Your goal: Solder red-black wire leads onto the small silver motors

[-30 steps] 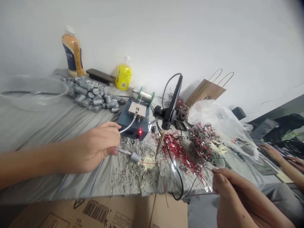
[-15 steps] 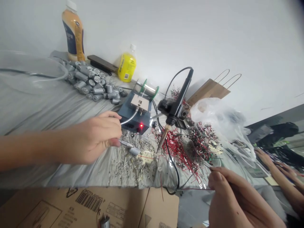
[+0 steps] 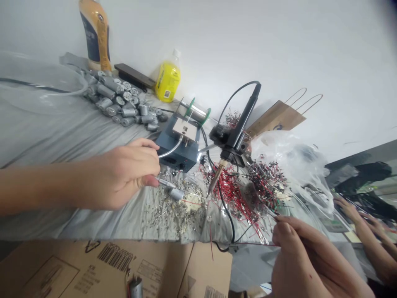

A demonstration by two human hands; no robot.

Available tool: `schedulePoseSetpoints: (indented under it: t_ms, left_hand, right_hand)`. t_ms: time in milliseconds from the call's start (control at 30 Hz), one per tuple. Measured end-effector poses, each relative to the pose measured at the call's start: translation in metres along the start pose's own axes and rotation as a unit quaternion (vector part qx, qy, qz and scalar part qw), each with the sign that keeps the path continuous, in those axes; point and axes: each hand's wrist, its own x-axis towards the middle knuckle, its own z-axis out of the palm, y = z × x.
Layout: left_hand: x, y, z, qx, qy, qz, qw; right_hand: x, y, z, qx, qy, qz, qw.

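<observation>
My left hand (image 3: 133, 174) is closed around a pen-like metal tool (image 3: 164, 182), whose far end meets a small silver motor (image 3: 176, 194). A thin red wire runs from the motor toward the tip of a soldering iron (image 3: 217, 179), held tip down in a black stand. My right hand (image 3: 297, 248), at the lower right, pinches a thin dark wire end between thumb and index finger; a dark red wire also reaches those fingertips. Piles of red wires (image 3: 231, 190) and black-and-red wired parts (image 3: 268, 180) lie between the iron and my right hand.
A blue solder feeder box (image 3: 173, 145) and a solder spool (image 3: 198, 114) stand behind. Grey motors (image 3: 120, 99) and two bottles (image 3: 167, 80) are at the back left. A cardboard box (image 3: 155, 269) sits below the table edge. Another person's hands (image 3: 350, 209) are at the right.
The feeder's red light, lit before, no longer shows. The view has shifted slightly. Both hands keep nearly the same pose and grip.
</observation>
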Motion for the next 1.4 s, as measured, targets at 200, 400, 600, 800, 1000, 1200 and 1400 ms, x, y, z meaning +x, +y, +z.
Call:
schedulePoseSetpoints:
  t_ms: [200,400,600,800,1000,1200,1400]
  left_hand:
    - [-0.002,0.001,0.002,0.001,0.002,-0.009,1.000]
    - [-0.005,0.004,0.002,-0.031,0.008,-0.056,0.998]
    - [-0.003,0.003,0.001,-0.021,0.001,-0.042,0.999]
    - [0.000,0.005,-0.002,-0.015,-0.009,-0.036,0.999]
    - [0.001,0.006,-0.002,0.000,-0.008,-0.023,1.000]
    - [0.001,0.008,0.000,-0.017,0.011,-0.052,0.998]
    - [0.003,0.007,-0.001,-0.010,0.004,-0.029,1.000]
  right_hand:
    - [0.000,-0.014,0.007,0.025,0.032,0.035,0.999]
    - [0.001,-0.020,0.009,0.027,0.034,0.050,0.998]
    - [0.000,-0.017,0.008,0.025,0.022,0.043,0.999]
    - [-0.001,-0.010,0.005,0.020,0.008,0.026,0.999]
    - [0.001,-0.016,0.007,0.019,0.015,0.053,0.998]
    - [0.004,-0.026,0.010,0.010,0.014,0.087,0.996]
    - [0.000,-0.030,0.013,0.015,0.010,0.083,0.996]
